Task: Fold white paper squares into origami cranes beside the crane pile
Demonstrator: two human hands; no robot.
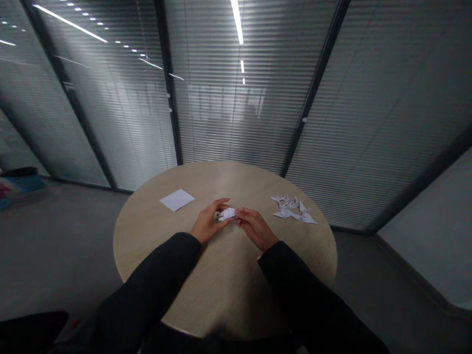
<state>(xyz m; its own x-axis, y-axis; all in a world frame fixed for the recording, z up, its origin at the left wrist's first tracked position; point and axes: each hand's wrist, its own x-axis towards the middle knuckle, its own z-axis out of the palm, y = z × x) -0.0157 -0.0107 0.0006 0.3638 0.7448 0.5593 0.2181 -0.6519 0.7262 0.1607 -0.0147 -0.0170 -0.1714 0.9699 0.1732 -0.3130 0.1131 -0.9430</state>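
A small piece of folded white paper point(226, 214) is held between my two hands, just above the middle of the round table point(221, 174). My left hand point(209, 220) curls round its left side, thumb below and fingers above. On the right, my right hand point(256, 227) pinches the paper's edge between thumb and fingertips. The exact shape of the folds is too small to make out, and part of the paper is hidden by the fingers.
To the left on the table lies a stack or sheet of white paper point(177, 200). Several folded paper cranes point(295, 209) sit in a cluster at the right. Beyond the table's far edge stand glass panels with blinds point(236, 123). A dark rounded object point(33, 327) is at the lower left.
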